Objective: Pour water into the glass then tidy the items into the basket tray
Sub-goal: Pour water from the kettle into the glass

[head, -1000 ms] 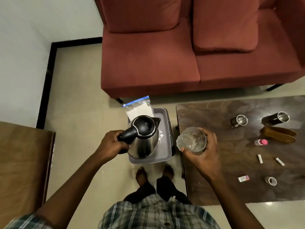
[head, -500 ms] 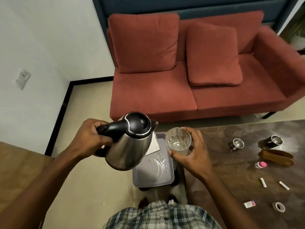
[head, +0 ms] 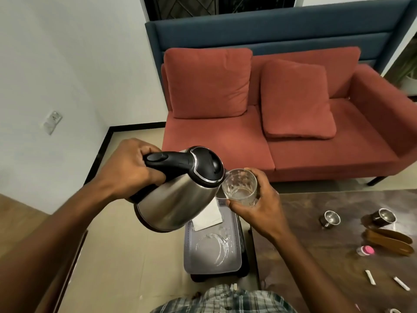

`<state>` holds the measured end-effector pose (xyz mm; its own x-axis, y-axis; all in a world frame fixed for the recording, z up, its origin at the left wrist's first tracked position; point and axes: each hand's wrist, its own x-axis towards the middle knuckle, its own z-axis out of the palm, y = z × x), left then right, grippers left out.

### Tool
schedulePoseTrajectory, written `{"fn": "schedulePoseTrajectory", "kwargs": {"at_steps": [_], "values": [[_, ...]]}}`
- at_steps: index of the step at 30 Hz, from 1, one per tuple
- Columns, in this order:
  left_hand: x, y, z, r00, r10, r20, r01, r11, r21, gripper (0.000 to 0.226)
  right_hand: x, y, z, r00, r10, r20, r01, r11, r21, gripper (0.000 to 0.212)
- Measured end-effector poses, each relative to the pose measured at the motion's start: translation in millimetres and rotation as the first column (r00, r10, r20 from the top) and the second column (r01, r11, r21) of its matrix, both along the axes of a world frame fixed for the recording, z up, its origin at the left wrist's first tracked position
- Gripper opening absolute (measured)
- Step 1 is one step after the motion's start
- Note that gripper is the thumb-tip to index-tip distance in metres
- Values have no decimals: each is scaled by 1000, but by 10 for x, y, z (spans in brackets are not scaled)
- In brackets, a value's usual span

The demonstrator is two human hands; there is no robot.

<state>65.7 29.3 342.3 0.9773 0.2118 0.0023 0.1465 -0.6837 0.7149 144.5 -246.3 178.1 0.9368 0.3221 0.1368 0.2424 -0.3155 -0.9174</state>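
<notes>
Clear patterned drinking glass (head: 239,188) sits upright in the right hand (head: 259,206), fingers wrapped around it. At its 9 o'clock, the left hand (head: 128,168) grips the black handle of a brushed-steel electric kettle (head: 180,195), tilted with spout toward the glass at 3 o'clock. Below lies a grey plastic basket tray (head: 237,245), beside a dark marbled table (head: 327,256); a red fabric sofa (head: 282,123) stands at 12 o'clock.

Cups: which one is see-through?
The glass in the right hand. The two small cups on the table are shiny metal.
</notes>
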Motion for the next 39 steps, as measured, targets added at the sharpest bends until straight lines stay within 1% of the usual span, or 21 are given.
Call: {"fn": "schedulePoseTrajectory", "kwargs": {"at_steps": [2,6,8,12,17,23,31,39], "values": [[27,-28,84,1000,0,-10,1,999,51,10,3,13,5,1000,9,15,-9,1000,-10,85],[86,-70,250,998,-49,-30,54,979,197,14,18,44,0,1000,24,18,-24,1000,-5,87],[115,-67,324,998,-47,-51,58,972,229,18,22,58,5,999,28,28,-28,1000,-8,88],[154,-87,461,995,-47,-91,71,953,296,14,0,70,22,999,27,44,-28,1000,2,88],[218,-101,627,991,-22,-130,65,941,333,19,-34,94,36,998,38,53,-36,999,-22,90],[259,-132,737,983,-47,-178,110,926,362,27,-47,127,72,997,40,61,-38,999,-33,88],[318,-185,781,973,-55,-225,143,908,395,33,-47,165,85,998,33,58,-32,999,-30,93],[336,-232,941,972,-86,-220,176,885,431,27,-51,199,95,998,29,63,-26,999,-41,93]]}}
